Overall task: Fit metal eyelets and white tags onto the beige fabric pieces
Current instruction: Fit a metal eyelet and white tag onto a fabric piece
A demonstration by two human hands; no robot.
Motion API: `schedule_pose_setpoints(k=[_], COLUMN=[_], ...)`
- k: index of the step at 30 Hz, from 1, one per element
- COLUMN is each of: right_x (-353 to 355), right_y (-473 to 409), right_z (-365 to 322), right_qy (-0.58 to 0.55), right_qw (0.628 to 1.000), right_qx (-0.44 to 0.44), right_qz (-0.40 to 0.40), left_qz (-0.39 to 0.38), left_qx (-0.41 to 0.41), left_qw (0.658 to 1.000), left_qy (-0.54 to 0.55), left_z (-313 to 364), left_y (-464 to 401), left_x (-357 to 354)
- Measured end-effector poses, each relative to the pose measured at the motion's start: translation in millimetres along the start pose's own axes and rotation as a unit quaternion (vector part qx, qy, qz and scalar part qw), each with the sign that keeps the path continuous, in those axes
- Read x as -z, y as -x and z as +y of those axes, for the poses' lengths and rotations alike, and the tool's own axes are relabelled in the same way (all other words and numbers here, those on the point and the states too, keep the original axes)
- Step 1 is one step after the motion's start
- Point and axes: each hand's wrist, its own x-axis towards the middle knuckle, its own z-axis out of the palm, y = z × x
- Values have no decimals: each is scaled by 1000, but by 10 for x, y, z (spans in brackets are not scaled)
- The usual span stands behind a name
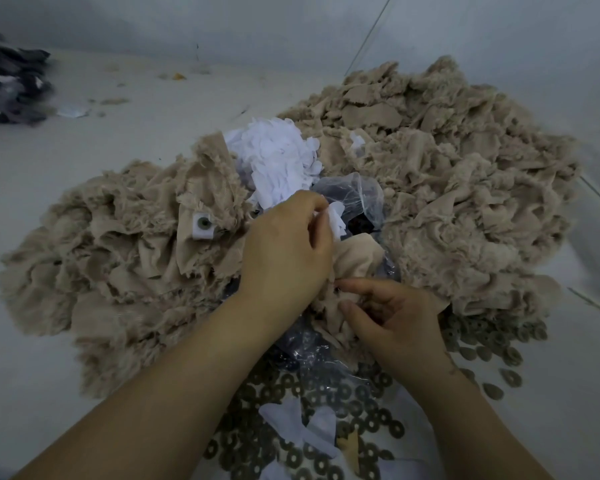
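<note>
My left hand (284, 247) pinches a small white tag (336, 220) between its fingertips, just below a heap of white tags (278, 161). My right hand (392, 320) grips a beige fabric piece (355, 258) that bunches up between both hands. Metal eyelet rings (326, 410) lie scattered in front of me, under my forearms. On the left pile, one beige piece carries a white tag with an eyelet (203, 226).
Large piles of beige fabric pieces lie to the left (118, 254) and to the right (465, 185). A clear plastic bag (357, 195) sits in the middle with dark contents. Dark cloth (11, 84) lies at the far left by the wall.
</note>
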Motion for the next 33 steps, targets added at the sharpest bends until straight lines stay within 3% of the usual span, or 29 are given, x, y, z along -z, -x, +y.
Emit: schedule_pose_setpoints(k=[4, 9, 14, 17, 19, 22, 28, 33], right_x=[1, 16, 33, 20, 18, 19, -1, 2], right_y=[0, -19, -34, -42, -43, -34, -35, -31], right_z=[-35, -89, -66, -57, -55, -43, -31, -15], right_qy=[1, -24, -62, -52, -43, -42, -25, -22], right_qw=[1000, 1000, 997, 998, 998, 998, 998, 999], right_qx=[6, 9, -28, -26, -17, -15, -19, -11], right_qz=[-8, 14, 26, 32, 40, 45, 49, 45], left_qz=[14, -73, -157, -154, -121, -92, -159, -263], left_qx=[-65, -240, -229, -142, 10, 208, 352, 342], left_qw=[998, 968, 957, 968, 976, 934, 848, 842], left_qy=[-23, -4, 82, 136, 180, 276, 364, 324], left_z=[102, 6, -139, -159, -148, -149, -195, -232], left_y=[-51, 301, 500, 506, 506, 491, 387, 292], left_x=[11, 46, 108, 120, 84, 47, 23, 12])
